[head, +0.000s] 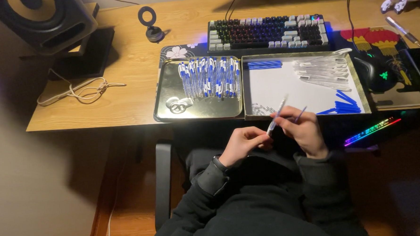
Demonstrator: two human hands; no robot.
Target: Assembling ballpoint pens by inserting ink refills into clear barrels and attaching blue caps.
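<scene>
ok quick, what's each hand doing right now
Left hand: closed on the lower end of a clear pen barrel.
Right hand: closed, pinching a thin blue refill.

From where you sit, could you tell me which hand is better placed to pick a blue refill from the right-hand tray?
Probably the right hand: it sits nearest the blue refills.

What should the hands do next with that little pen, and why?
Probably push the thin blue refill in the right hand into the clear pen barrel that both hands hold, the left hand at its lower end. The parts are still separate, and finished blue-and-white pens lie in the left metal tray.
</scene>
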